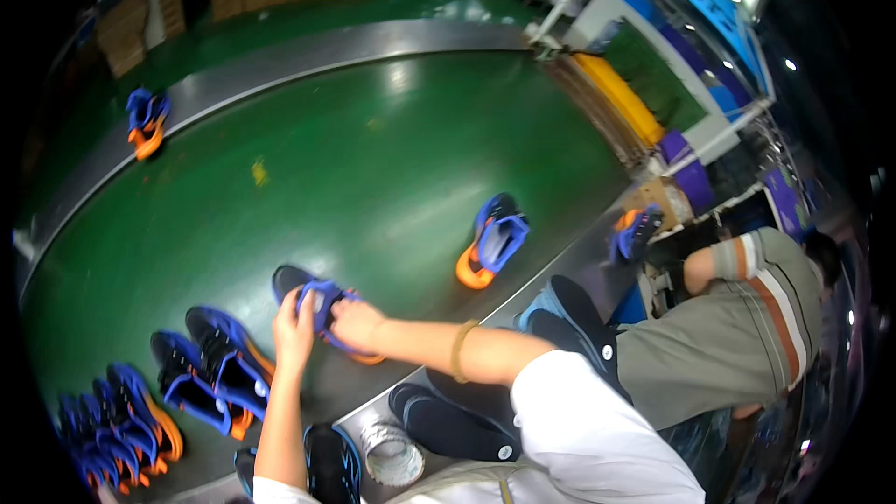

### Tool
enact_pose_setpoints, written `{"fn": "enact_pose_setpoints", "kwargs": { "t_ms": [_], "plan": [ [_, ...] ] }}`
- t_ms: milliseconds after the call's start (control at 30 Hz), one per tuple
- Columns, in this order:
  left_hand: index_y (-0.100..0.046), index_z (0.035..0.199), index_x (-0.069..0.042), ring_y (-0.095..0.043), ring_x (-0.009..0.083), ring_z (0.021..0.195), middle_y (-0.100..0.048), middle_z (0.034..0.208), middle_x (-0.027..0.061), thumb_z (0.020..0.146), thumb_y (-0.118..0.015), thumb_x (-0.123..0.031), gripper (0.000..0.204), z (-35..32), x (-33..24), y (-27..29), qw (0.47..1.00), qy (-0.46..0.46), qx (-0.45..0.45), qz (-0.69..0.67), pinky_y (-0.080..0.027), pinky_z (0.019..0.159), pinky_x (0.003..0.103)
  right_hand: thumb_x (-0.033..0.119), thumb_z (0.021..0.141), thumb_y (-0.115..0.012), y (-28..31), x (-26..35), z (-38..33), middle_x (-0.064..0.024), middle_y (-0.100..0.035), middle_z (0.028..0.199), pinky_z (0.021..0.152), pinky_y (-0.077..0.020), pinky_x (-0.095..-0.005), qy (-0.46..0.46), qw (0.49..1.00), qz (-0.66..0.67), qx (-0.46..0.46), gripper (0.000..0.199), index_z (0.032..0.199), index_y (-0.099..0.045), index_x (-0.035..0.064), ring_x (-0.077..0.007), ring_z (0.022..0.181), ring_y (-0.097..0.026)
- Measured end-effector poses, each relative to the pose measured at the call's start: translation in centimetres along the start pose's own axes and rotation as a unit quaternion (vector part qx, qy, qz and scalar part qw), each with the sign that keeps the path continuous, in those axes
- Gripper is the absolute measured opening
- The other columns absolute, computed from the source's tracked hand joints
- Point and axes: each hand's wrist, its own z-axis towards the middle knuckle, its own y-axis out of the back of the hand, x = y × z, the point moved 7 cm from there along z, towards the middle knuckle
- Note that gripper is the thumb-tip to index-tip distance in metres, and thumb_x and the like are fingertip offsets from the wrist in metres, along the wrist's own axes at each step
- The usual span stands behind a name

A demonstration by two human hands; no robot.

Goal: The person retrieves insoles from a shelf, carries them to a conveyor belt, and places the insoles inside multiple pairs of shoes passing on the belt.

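Both hands are on a blue and black sneaker [292, 277] with an orange sole, low over the green belt [392, 149]. My left hand [293, 319] grips the near left side of its collar, fingers closed. On the right side of the opening, my right hand [357, 323] is closed on the shoe near its tongue or collar; the exact spot is partly hidden by the fingers. A pair of matching sneakers [224, 355] stands just left of my left hand. Another single sneaker [495, 241] lies farther right on the belt.
Several more sneakers [131, 420] are lined up at the left. One sneaker [147, 121] sits on the far metal edge. Black insoles [448, 422] and a whitish roll [390, 453] lie nearest me. A co-worker in a striped grey shirt [719, 336] is close on the right.
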Motion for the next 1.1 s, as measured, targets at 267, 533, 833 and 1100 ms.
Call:
{"fn": "enact_pose_setpoints", "kwargs": {
  "t_ms": [267,533,833,1100],
  "plan": [
    [-0.057,0.105,0.0,-0.055,0.0113,0.088,-0.061,0.096,0.0074,0.085,-0.056,-0.018,0.026,-0.7,0.4,-0.3,0.998,0.002,0.034,-0.047,-0.044,0.078,0.025,0.029,0.086,-0.041,-3.7,-1.2,0.4,-0.0174,-0.037,0.13,0.101,-0.0269,-0.0366,0.065,0.948,-0.183,0.253,0.043,0.115,-0.053,0.0002,-0.0275,0.12,-0.035],
    [-0.057,0.105,-0.001,-0.056,0.0115,0.085,-0.062,0.091,0.0087,0.085,-0.056,-0.021,0.028,-0.9,-0.1,0.2,0.998,0.012,0.035,-0.046,-0.045,0.076,0.025,0.02,0.074,-0.057,-1.8,1.5,0.3,-0.0133,-0.053,0.118,0.101,-0.0259,-0.038,0.241,0.888,-0.292,0.261,0.035,0.104,-0.061,0.0017,-0.0257,0.111,-0.048],
    [-0.05,0.101,0.0,-0.061,0.0325,0.081,-0.06,0.087,0.0207,0.074,-0.066,-0.018,0.036,-1.1,-0.9,-0.4,0.996,0.023,-0.032,0.085,-0.048,0.069,0.036,0.034,0.081,-0.037,-0.3,0.4,-4.4,-0.0168,-0.057,0.107,0.108,-0.0083,-0.0444,0.128,0.962,-0.102,0.219,0.048,0.105,-0.056,-0.0037,-0.0224,0.109,-0.049],
    [-0.044,0.104,0.003,-0.057,0.0399,0.083,-0.056,0.091,0.024,0.077,-0.063,-0.01,0.035,-5.5,-4.0,1.0,0.99,-0.062,-0.002,0.126,-0.047,0.071,0.041,0.019,0.072,-0.063,2.8,-0.6,-13.5,-0.0081,-0.05,0.1,0.083,-0.0317,-0.0439,0.016,0.989,0.041,-0.142,0.021,0.09,-0.06,0.0084,-0.0242,0.096,-0.047]
  ]
}}
